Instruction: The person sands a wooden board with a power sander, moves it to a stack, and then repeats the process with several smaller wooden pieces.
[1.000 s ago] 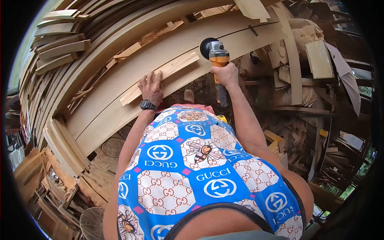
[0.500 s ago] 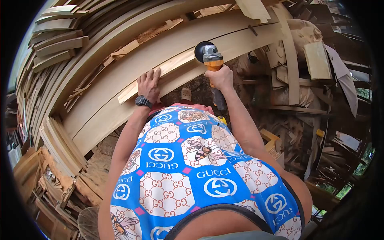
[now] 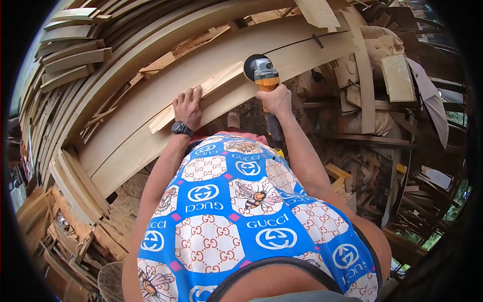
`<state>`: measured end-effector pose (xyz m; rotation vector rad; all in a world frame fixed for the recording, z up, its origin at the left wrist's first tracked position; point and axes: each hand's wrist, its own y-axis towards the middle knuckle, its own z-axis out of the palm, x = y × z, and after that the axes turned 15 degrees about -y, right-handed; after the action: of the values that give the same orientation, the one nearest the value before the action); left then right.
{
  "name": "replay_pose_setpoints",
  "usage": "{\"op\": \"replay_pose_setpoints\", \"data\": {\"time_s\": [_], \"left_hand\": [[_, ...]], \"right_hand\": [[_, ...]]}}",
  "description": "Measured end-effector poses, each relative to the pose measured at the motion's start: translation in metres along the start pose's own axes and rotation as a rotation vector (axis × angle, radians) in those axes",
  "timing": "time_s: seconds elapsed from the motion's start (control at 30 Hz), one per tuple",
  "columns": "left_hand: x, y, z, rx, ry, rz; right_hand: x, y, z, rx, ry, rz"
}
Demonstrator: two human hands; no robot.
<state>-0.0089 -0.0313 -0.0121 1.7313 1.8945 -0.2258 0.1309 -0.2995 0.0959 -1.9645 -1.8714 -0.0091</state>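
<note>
A narrow pale wooden strip (image 3: 216,80) lies along wide planks (image 3: 146,108) on the bench. My left hand (image 3: 188,106) holds it near its left half, with the fingers laid over the top and curled onto the far side. A dark watch is on that wrist. My right hand (image 3: 276,100) is wrapped round the body of an orange and grey angle grinder (image 3: 266,75). Its dark round disc (image 3: 255,67) is right at the strip's right end. The grinder's dark rear part hangs below my right hand, over the near edge of the planks.
Long curved boards (image 3: 115,55) are stacked beyond the planks, with short pieces (image 3: 75,55) piled at upper left. More cut boards (image 3: 75,183) lean at the left. Scrap wood and a tan sack (image 3: 380,45) crowd the right side. Sawdust and offcuts lie behind the planks.
Very little differs. The grinder disc stays by the strip's right end and has shifted slightly, while my left hand keeps its place on the strip.
</note>
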Motion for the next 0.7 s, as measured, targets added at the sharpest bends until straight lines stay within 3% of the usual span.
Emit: {"op": "replay_pose_setpoints", "data": {"time_s": [0.7], "left_hand": [[0.000, -0.002, 0.001, -0.001, 0.034, 0.001]], "right_hand": [[-0.006, 0.023, -0.001, 0.009, -0.053, 0.023]]}}
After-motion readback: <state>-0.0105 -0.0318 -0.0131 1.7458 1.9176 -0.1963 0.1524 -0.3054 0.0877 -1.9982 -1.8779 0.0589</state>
